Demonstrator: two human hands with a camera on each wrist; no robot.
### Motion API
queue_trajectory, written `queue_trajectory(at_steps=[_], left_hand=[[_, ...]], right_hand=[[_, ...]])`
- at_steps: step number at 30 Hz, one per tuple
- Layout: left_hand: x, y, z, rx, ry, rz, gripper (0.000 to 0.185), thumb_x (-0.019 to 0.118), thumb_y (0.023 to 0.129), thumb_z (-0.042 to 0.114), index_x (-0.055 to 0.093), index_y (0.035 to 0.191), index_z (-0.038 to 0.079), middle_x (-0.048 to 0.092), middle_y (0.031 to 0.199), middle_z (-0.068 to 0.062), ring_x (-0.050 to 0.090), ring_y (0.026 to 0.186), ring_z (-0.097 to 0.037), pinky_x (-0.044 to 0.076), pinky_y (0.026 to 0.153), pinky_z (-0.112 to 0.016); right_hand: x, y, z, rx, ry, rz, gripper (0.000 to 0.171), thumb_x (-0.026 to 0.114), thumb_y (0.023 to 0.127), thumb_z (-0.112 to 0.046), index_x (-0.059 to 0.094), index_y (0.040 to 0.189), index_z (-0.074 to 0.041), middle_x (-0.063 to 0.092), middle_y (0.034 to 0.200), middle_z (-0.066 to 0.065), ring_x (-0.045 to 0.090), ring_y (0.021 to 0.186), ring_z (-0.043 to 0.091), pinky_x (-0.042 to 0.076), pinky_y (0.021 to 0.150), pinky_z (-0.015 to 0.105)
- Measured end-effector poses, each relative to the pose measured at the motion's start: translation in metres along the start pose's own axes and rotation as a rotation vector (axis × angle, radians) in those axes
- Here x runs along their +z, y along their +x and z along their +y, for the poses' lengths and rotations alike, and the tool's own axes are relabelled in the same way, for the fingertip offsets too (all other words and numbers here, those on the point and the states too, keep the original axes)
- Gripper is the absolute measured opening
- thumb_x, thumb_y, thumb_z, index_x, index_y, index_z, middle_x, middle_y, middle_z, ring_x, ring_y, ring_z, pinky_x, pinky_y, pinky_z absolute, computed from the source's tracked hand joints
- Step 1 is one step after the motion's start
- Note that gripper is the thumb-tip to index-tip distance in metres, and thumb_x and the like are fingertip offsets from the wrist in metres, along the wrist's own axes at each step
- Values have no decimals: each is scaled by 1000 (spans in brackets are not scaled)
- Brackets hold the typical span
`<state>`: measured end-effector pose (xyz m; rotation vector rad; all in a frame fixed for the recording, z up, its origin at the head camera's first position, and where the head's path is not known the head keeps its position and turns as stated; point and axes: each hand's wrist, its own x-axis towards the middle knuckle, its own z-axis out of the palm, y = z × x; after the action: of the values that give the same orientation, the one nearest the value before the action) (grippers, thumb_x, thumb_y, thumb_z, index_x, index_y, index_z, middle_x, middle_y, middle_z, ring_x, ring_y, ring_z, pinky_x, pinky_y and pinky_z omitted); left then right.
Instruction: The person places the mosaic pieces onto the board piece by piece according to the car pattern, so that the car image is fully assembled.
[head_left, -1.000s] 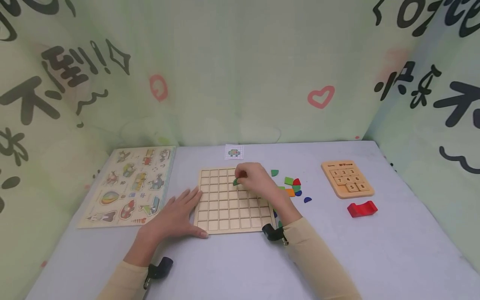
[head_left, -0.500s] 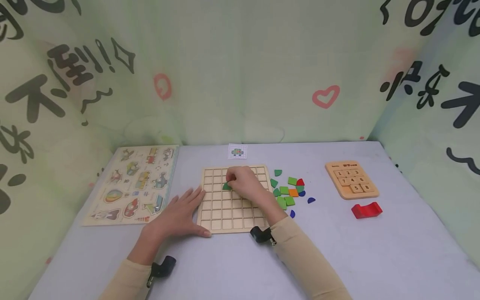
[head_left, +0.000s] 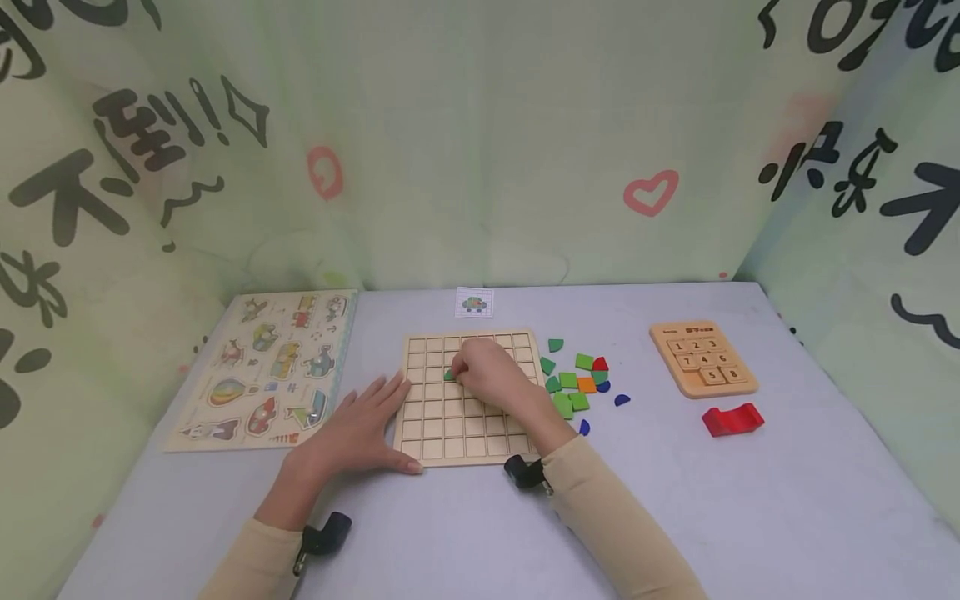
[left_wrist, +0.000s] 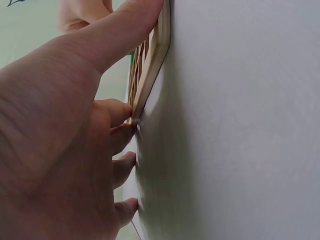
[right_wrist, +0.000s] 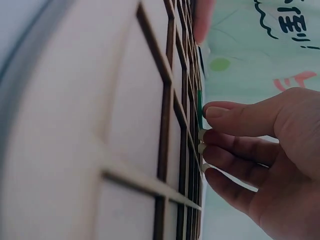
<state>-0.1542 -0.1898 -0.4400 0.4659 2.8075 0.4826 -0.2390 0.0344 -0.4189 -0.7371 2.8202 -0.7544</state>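
A wooden grid board (head_left: 435, 433) lies on the table in the head view. My left hand (head_left: 352, 433) rests along its left edge with fingers spread and straight, thumb at the near left corner. In the left wrist view, the thumb and a fingertip of the left hand (left_wrist: 65, 100) touch the board's side. Over the upper middle of the grid, my right hand (head_left: 491, 375) pinches a small green piece (head_left: 448, 376), mostly covered by the fingers. In the right wrist view, the green piece (right_wrist: 199, 107) is down at the grid surface, by the thumb of the right hand (right_wrist: 260, 145).
Several loose pieces, including a green square (head_left: 579, 402), an orange square (head_left: 587, 385) and a blue half-round (head_left: 622, 400), lie right of the board. A pattern card (head_left: 474, 303) is behind it. A picture puzzle (head_left: 247, 375), number puzzle (head_left: 703, 358) and red holder (head_left: 733, 420) flank it.
The right hand has moved left and down over the grid with the green piece, and now has it low at the board. The left hand has stayed at the board's edge.
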Motion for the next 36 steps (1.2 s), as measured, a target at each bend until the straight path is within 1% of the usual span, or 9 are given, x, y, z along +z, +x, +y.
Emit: queue_trajectory(at_steps=[6,8,11,14,16,19,25,32,36], left_hand=[[-1,0,2,2,-1,-2,128,75,63,76,20,160,11,16,168,-7,13,155,-36,17,121,-66],[-1,0,1,3,0,-3,128,75,63,76,20,160,12,15,168,-7,13,155,-36,17,121,-66],[0,0,1,9,-3,2,128,75,63,76,21,159,11,16,168,-7,14,155,-36,17,120,-66],[0,0,0,7,-8,0,128,76,64,76,20,160,12,15,168,-6,12,156,-35,16,121,-65],[0,-1,0,16,-11,6,128,76,64,75,21,159,11,16,168,-8,14,155,-37,17,120,-67],[-1,-1,1,11,-11,5,128,76,63,75,21,159,11,16,168,-7,14,155,-37,16,121,-66],[-1,0,1,8,-2,10,128,77,63,74,21,159,11,17,168,-7,14,155,-36,17,121,-66],[1,0,1,15,5,12,128,76,62,75,22,159,10,18,168,-8,15,155,-37,18,120,-66],[0,0,2,4,2,7,128,77,63,74,22,159,10,17,168,-8,14,155,-37,17,121,-66]], right_hand=[[-9,-8,4,-9,-47,-18,23,63,89,-3,80,100,-12,74,106,2,65,95,16,56,85,34],[-12,-11,7,-9,-62,-11,24,62,89,-2,79,101,-13,75,105,1,66,96,15,56,86,34],[-18,-17,11,-3,-57,7,26,61,89,-1,78,104,-13,75,105,1,66,95,15,56,84,34],[-26,-22,15,2,-56,17,26,61,89,-2,78,107,-12,75,102,2,65,91,16,56,80,33],[-31,-27,19,14,-50,17,27,61,89,-2,77,108,-11,75,102,3,64,89,17,55,78,33],[-38,-32,26,35,-44,19,26,61,90,-3,76,110,-9,74,102,5,63,88,17,55,78,33],[-49,-42,50,79,-33,32,26,61,91,-5,76,112,-10,73,102,5,62,88,18,54,77,33],[-62,-56,73,132,-27,53,26,63,91,-5,74,114,-6,73,105,8,64,93,21,55,82,37],[-67,-63,83,180,-28,40,27,64,90,-4,73,116,-5,72,105,9,62,93,21,55,80,36]])
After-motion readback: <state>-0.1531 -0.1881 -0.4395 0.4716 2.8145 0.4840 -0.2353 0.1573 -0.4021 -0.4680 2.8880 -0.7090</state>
